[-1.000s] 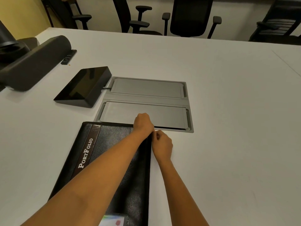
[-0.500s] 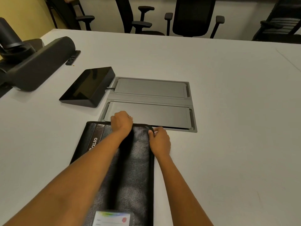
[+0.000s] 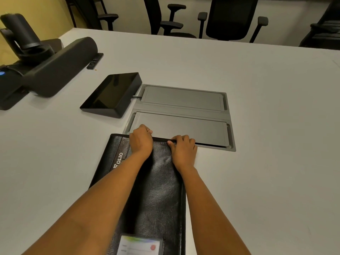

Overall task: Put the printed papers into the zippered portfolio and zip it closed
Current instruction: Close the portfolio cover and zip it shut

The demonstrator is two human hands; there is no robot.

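Observation:
A black leather portfolio (image 3: 160,190) lies closed on the white table (image 3: 266,190), its "Portfolio" strip on the left and a clear card window (image 3: 140,245) at the near end. My left hand (image 3: 140,142) is a fist at the middle of the far edge, closed on the zipper there; the pull itself is hidden under the fingers. My right hand (image 3: 184,150) pinches the far right corner, thumb on top and fingers curled over the edge. No printed papers are visible.
A grey cable hatch (image 3: 184,115) is set into the table just beyond the portfolio. A black touch panel (image 3: 112,94) stands to its left, with a speaker bar (image 3: 60,67), camera (image 3: 20,34) and remote (image 3: 94,60) further left. Office chairs (image 3: 230,19) line the far edge.
My left hand has slid left along the portfolio's far edge, from the right corner to about the middle. My right hand has settled onto the far right corner.

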